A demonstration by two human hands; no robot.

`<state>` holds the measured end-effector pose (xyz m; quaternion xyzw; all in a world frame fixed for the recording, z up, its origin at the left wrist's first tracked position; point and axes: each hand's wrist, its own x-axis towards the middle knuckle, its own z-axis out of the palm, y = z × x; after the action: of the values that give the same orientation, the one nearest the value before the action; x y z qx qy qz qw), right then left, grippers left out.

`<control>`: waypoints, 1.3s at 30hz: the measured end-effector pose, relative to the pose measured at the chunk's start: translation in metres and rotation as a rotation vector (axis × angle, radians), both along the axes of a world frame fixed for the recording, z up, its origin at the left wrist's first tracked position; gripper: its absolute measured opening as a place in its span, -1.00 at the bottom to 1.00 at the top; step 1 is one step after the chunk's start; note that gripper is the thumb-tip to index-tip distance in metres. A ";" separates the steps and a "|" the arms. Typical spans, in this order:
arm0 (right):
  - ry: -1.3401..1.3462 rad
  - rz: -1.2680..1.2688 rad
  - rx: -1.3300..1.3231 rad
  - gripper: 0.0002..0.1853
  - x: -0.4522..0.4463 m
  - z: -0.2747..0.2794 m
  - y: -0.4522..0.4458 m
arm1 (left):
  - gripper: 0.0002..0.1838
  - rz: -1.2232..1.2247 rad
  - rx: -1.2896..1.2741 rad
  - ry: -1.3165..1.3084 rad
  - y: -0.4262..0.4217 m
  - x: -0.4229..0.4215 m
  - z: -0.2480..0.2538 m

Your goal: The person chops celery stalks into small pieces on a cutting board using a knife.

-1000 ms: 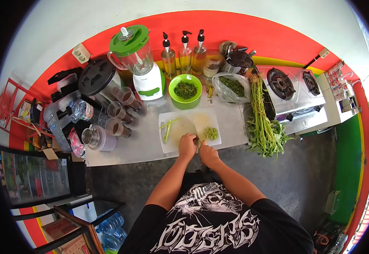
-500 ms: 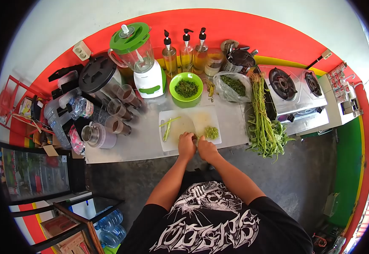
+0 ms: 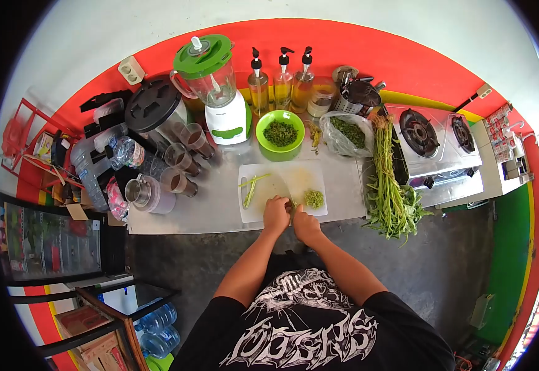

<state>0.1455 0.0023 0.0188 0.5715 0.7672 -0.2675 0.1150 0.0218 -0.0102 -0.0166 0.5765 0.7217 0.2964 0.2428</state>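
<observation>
A white cutting board (image 3: 251, 214) lies at the counter's front edge. My left hand (image 3: 276, 214) is closed at the board's near side, its fingers curled round green stems that are mostly hidden. Close beside it, my right hand (image 3: 306, 226) is wrapped round a knife (image 3: 293, 211); only a thin part of the blade shows between the hands. A small pile of chopped green stems (image 3: 313, 198) sits just beyond my right hand. Several uncut green stems (image 3: 249, 193) rest on the board's left part.
Behind the board stands a green bowl (image 3: 271, 146) of chopped greens, with a blender (image 3: 227, 117) to its left. A plastic bag (image 3: 339, 141) of greens, a leafy bunch (image 3: 388, 191) and a gas stove (image 3: 433, 157) are rightward. Cups (image 3: 180, 183) and a flask (image 3: 152, 196) stand left.
The whole view has shifted slightly, so the counter and its things appear a little further right. Both hands stay together at the board with the knife between them.
</observation>
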 end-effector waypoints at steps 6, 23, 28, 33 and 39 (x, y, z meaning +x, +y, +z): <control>0.003 0.049 -0.033 -0.65 0.000 0.012 0.007 | -0.87 -0.031 -0.040 0.011 0.005 -0.003 0.002; -0.020 0.092 0.006 -0.61 -0.005 0.010 0.013 | -0.90 -0.045 -0.055 -0.018 0.004 -0.006 0.001; -0.052 0.066 -0.011 -0.61 -0.005 0.004 0.002 | -0.90 -0.014 -0.039 0.006 0.005 -0.004 -0.006; 0.003 0.077 0.017 -0.63 -0.004 0.009 0.008 | -0.91 -0.022 -0.056 -0.013 0.003 -0.006 0.001; 0.015 0.025 -0.020 -0.63 -0.002 0.000 0.001 | -0.95 -0.002 -0.021 0.000 0.000 -0.001 0.004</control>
<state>0.1435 0.0037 0.0189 0.5588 0.7724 -0.2778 0.1184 0.0206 -0.0098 -0.0127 0.5747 0.7242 0.2885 0.2490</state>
